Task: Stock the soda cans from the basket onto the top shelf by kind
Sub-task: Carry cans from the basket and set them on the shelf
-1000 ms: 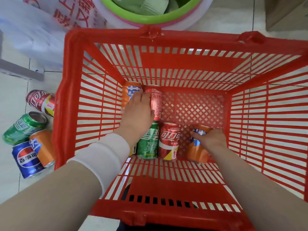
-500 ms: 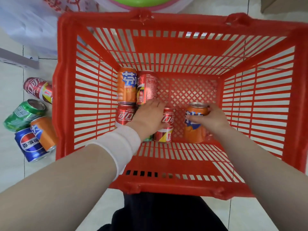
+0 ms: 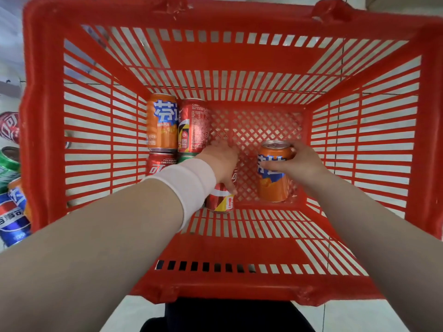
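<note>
- Red slatted plastic basket (image 3: 239,51) stands on pale floor tiles, with soda cans lying in its bottom.
- Right hand (image 3: 302,164): fingers curled round an orange aluminium soda can (image 3: 273,188), top up, near the basket's right wall.
- Left hand (image 3: 221,161): fingers wrapped over a lying red cola can (image 3: 219,202) mid-basket.

pale floor tiles (image 3: 134,315); dark garment (image 3: 227,317)

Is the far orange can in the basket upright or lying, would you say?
Lying: the orange can shows its whole label side.
</note>
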A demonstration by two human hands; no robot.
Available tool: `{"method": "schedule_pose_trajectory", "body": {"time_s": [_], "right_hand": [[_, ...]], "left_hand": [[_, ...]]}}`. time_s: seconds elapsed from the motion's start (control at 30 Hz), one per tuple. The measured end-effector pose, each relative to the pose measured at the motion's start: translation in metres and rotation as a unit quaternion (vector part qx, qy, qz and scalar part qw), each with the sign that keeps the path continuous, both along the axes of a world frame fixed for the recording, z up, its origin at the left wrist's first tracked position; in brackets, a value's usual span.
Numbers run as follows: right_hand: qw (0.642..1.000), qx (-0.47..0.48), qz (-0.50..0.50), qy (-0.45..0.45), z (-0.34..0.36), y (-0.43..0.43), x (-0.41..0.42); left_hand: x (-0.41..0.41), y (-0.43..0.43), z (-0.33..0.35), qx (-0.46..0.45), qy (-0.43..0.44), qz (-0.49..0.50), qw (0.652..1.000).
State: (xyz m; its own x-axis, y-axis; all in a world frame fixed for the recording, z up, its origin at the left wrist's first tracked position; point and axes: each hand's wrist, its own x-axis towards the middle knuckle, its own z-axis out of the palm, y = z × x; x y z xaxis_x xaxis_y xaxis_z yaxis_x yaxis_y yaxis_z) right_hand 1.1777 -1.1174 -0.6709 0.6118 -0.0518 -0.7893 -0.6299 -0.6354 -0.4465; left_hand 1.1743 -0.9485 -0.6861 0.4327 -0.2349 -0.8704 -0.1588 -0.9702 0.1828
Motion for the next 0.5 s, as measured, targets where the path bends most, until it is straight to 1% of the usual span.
{"method": "schedule_pose_trajectory", "body": {"time_s": [0.1,0.2,0.27,0.4,0.5], "right_hand": [[1.0,0.002,-0.004,-0.002,0.0,-0.001,-0.001],[1.0,0.006,-0.018,-0.005,-0.001,-0.003,-0.003],[1.0,0.009,-0.029,-0.006,-0.002,-0.005,-0.003],[0.999,0.018,-0.043,-0.003,-0.003,-0.006,-0.004],[0.997,0.024,-0.069,-0.001,0.006,-0.005,-0.005]], "left_hand": [[0.001,-0.001,-0.002,-0.002,0.028,0.027,0.999],[0.001,-0.007,-0.004,0.012,0.023,0.019,0.999],[-0.001,-0.01,-0.006,0.008,0.019,0.048,0.999],[-0.009,-0.005,-0.01,-0.029,0.021,0.121,0.992],[-0.017,0.002,-0.006,-0.077,0.023,0.165,0.983]]}}
